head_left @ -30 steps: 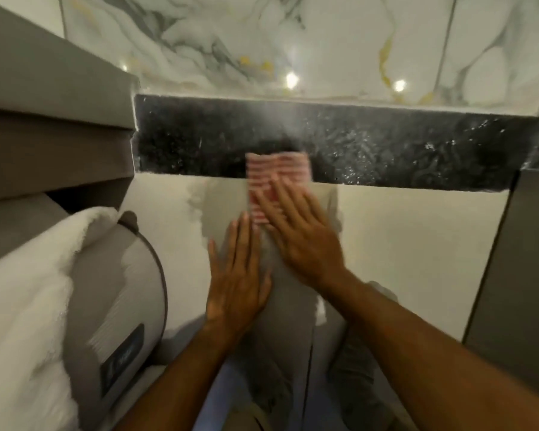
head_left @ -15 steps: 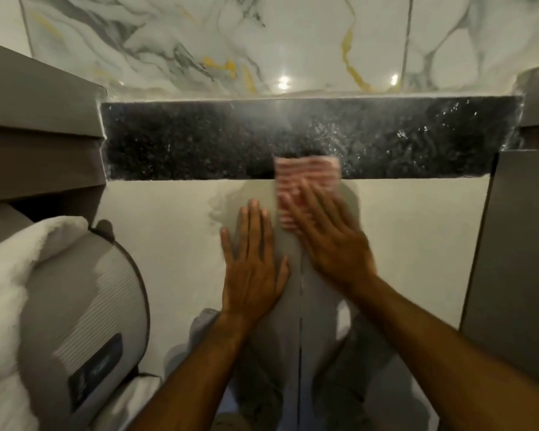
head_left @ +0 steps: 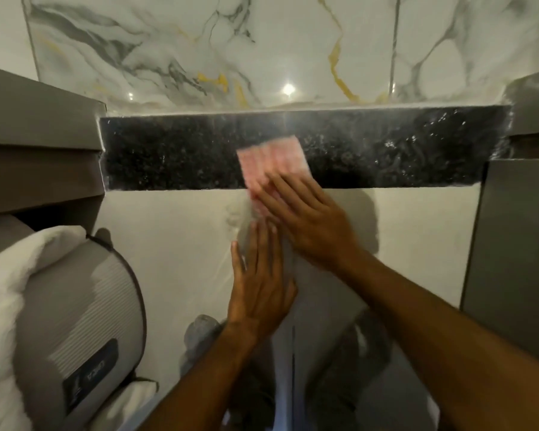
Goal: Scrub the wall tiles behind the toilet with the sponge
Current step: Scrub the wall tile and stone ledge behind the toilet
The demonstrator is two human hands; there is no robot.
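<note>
A pink-and-white striped sponge (head_left: 271,160) lies flat against the black speckled strip (head_left: 168,160), its lower edge overlapping the glossy white wall tile (head_left: 175,244) below. My right hand (head_left: 305,222) presses on the sponge with flat, spread fingers that cover its lower part. My left hand (head_left: 259,287) rests palm-down on the white tile just below the right hand, fingers together, holding nothing. Marble-patterned tiles (head_left: 199,51) run above the black strip. The white tile mirrors my hands and arms.
A grey cylindrical paper dispenser (head_left: 84,312) juts out at the lower left, with a white towel (head_left: 10,287) lying over it. Grey panels (head_left: 35,132) box in the left side, and another grey panel (head_left: 517,244) stands at the right. A vertical grout line (head_left: 293,353) runs below my hands.
The sponge has slid up from the white tile onto the black strip under my right hand. My left hand stays flat on the tile below it.
</note>
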